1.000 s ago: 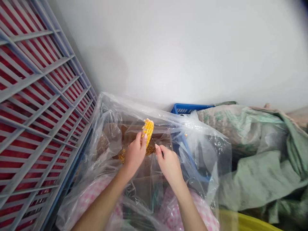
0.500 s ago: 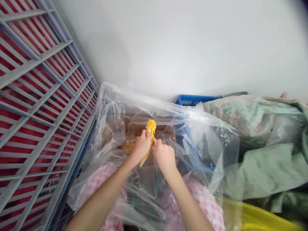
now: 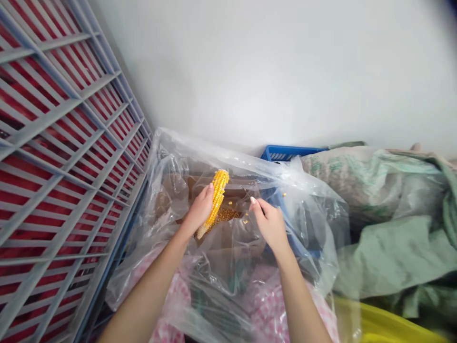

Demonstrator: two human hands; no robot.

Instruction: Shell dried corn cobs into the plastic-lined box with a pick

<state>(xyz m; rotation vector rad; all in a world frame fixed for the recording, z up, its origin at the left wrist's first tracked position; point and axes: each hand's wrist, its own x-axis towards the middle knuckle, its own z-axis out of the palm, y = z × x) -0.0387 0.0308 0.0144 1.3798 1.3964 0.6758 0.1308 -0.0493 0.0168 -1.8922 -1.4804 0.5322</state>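
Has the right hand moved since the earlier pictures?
Yes. Judged against the blue plastic crate, the right hand has moved toward the image's right, away from the corn cob.

A grey lattice rack [image 3: 60,157] runs down the left of the frame, red showing behind its slats. A white wall [image 3: 271,71] fills the top. Right of centre, a blue plastic basket [image 3: 289,153] sits behind clear plastic sheeting [image 3: 314,224] (only its rim shows). Green woven sacks [image 3: 392,257] heap at right, a yellow container [image 3: 389,324] in the bottom right corner, pink checked cloth [image 3: 174,305] at bottom centre.
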